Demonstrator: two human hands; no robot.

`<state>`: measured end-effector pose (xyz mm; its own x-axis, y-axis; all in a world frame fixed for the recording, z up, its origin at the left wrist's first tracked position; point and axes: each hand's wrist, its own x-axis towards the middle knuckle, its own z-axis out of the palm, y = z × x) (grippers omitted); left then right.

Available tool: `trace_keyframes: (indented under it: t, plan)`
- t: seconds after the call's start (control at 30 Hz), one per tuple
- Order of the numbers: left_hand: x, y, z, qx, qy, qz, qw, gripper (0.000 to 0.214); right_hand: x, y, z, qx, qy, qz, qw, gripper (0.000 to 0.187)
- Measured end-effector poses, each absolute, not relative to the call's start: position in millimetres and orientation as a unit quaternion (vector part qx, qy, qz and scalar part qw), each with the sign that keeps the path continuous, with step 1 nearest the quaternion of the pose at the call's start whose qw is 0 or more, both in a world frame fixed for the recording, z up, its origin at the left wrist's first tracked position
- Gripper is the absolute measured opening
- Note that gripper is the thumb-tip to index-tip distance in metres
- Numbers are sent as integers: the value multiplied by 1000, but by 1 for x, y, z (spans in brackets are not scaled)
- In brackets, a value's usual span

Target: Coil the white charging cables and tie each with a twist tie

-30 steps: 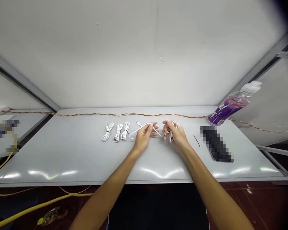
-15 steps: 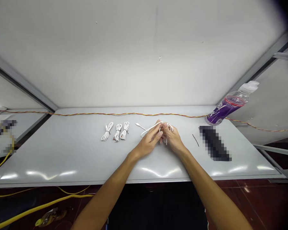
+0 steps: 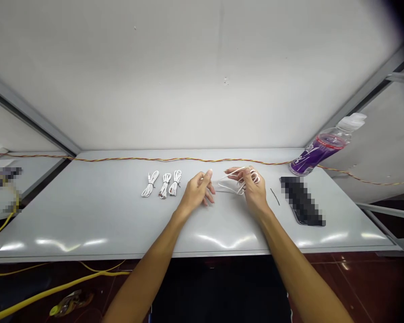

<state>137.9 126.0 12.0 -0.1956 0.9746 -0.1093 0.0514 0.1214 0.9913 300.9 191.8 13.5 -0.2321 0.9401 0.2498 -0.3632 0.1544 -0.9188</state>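
White cable [image 3: 255, 176] is gathered in loose loops in the right hand [image 3: 256, 190], just right of the middle of the frame and above the table [image 3: 104, 215]. That hand is closed around the coil, thumb over the loops, while longer turns spill out toward the left. The left hand [image 3: 195, 190], near the middle of the frame, has its thumb and fingers loosely parted, with no coil in its grasp. The cable lies to the right of the left hand, its trailing loops stretched sideways across the gap and reaching nearly to those fingertips.

On the far side of the right hand, a thin black tie [image 3: 275, 197] lies on the table, its long axis slanting from upper left to lower right; the right hand is much the nearer of the two. Beyond it, a dark slab [image 3: 301, 202] and a purple bottle [image 3: 318, 152] occupy the right of the frame. Left of centre, three tied bundles [image 3: 150, 184] sit in a row, the left hand being nearer to them.

Much of the coil is covered by the right thumb and palm, so the number of turns and the plugs cannot be made out. Blur between the hands hides whether any strand touches the left fingers. Coarse squares mask the slab's face, and both forearms run off the bottom edge.
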Motion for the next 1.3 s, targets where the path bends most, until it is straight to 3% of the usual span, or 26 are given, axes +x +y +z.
trace_keyframes:
  t: [0.27,0.53,0.8,1.03,1.17,1.3]
  plan:
    - [151,124,0,512,492,416,568,46,297,187,13,-261,-439,713,481,38]
    - [158,118,10,365,398,420,729,39,297,176,17,-171,-461,775,398,25]
    - [152,127,-1,297,426,545,658,61,300,178,17,-166,-488,739,434,25]
    - [155,134,-11,427,475,596,486,37,293,184,1,-337,-572,554,503,31]
    - [159,129,-9,546,441,573,422,30,289,180,-3,-315,-569,607,457,45]
    - [158,128,-10,570,423,552,437,29,289,177,0,-278,-576,618,457,34]
